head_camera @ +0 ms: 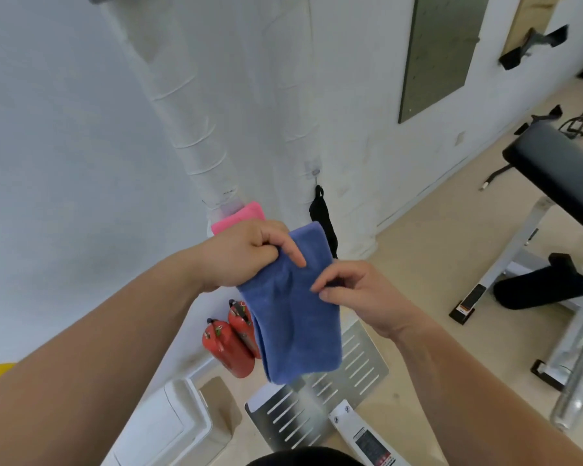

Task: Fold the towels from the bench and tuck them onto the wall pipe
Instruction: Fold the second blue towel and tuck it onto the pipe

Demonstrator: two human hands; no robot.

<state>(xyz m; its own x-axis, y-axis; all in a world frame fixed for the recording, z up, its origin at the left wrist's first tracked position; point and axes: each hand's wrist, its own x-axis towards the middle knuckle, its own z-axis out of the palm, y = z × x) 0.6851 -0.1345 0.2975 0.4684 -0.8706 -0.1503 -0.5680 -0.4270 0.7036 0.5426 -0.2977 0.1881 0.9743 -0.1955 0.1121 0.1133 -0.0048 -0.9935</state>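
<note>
At the far left, low on the floor by the wall, sits a white box [169,418]. Just right of it two red fire extinguishers [233,341] lean against the wall; their tags are too small to read. Above them the white-wrapped wall pipe [189,129] runs down the wall, and a folded pink towel [239,216] is tucked at its lower end.

My left grip [246,253] is just in front of the pink towel. Its fingers are curled round the upper end of the blue towel [297,324], with the forefinger laid out along the cloth. The blue towel is folded into a long strip and hangs in the air. Its long axis runs up and down, the top end near the pipe and the free end pointing down at a slotted metal plate [360,364] on the floor.

My right grip [354,290] pinches the towel's right edge between thumb and fingertips. A black strap [323,220] hangs on the wall behind.

A white frame label [374,445] at the bottom carries red and black print that I cannot read. The black-padded desk [559,169] stands at the far right.
</note>
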